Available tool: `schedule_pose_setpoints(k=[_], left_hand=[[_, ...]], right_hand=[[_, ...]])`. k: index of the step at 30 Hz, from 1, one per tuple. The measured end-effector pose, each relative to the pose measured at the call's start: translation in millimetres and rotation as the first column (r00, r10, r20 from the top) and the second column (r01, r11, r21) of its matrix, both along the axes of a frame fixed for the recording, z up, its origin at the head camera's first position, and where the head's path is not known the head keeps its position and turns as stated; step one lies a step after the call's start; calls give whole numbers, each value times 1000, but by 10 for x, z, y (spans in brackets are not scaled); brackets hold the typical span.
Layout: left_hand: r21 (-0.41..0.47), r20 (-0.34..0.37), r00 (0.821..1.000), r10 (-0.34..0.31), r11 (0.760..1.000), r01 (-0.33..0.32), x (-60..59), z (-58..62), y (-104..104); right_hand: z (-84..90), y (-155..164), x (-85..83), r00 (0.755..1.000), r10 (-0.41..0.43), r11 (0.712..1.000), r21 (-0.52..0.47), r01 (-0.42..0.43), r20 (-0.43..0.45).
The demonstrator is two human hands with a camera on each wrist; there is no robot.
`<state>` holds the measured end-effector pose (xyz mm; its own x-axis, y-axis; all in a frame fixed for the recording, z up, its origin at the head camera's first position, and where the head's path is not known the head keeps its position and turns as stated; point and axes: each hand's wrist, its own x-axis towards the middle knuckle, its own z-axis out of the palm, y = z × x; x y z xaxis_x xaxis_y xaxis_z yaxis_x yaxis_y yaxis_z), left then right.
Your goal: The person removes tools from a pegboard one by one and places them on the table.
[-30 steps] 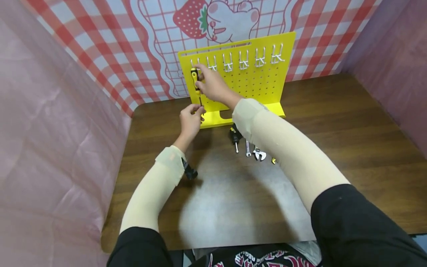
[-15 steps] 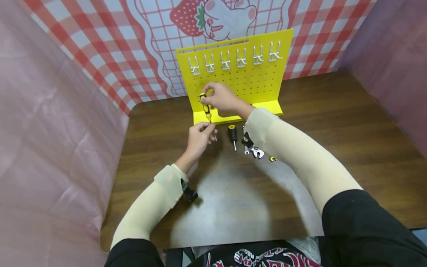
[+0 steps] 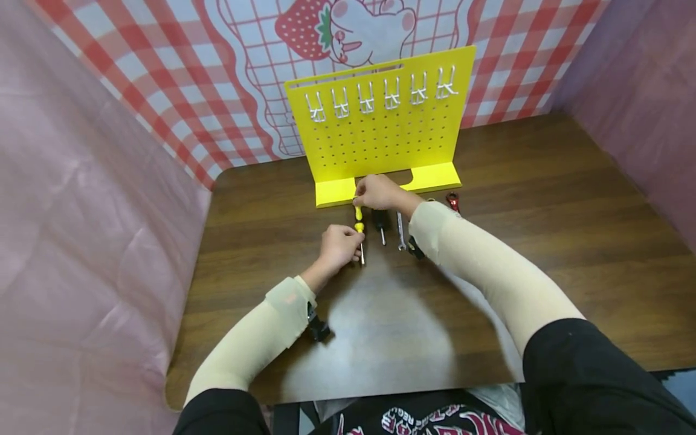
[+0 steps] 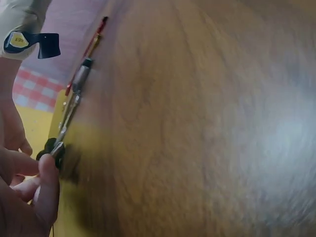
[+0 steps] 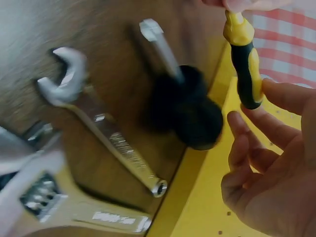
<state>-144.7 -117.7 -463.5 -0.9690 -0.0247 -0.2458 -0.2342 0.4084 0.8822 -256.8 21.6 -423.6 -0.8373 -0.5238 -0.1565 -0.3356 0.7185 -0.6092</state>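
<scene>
A yellow-and-black screwdriver [image 3: 359,225] lies low over the wooden table [image 3: 544,199], just in front of the yellow pegboard [image 3: 380,130]. My right hand [image 3: 363,198] grips the butt of its handle [image 5: 244,64]. My left hand [image 3: 354,240] pinches it where the handle meets the metal shaft. In the left wrist view, my left fingers [image 4: 42,190] show at the lower left, and the rest is blurred. All the white hooks [image 3: 380,96] on the pegboard are bare.
To the right of the held screwdriver lie a black-handled screwdriver [image 3: 380,222], a slim wrench [image 3: 400,229] and a red-tipped tool [image 3: 452,200]. The right wrist view also shows an adjustable wrench [image 5: 54,197]. Pink sheets wall the table's left and right sides.
Both hands brought the screwdriver down from the leftmost hook to table level, beside the other tools. That hook is now bare.
</scene>
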Motion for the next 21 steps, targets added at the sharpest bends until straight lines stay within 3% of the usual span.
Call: schedule_pose_setpoints(k=[5, 14, 18, 20, 21], left_hand=[[-147, 20, 999, -51, 988, 53, 11, -59, -11], [-221, 51, 995, -82, 971, 91, -14, -32, 10], [-314, -64, 993, -98, 947, 73, 200, 110, -145], [-293, -161, 980, -120, 954, 69, 415, 251, -270], [-268, -209, 968, -137, 960, 78, 548, 342, -323]], right_hand=[[-129, -16, 31, 999, 19, 993, 115, -14, -40], [-49, 31, 71, 994, 7, 983, 181, 13, -110], [314, 103, 352, 985, -17, 999, 34, 23, -171], [634, 130, 591, 966, -55, 994, -103, 30, -252], [805, 149, 722, 949, -94, 979, -203, 33, -300]])
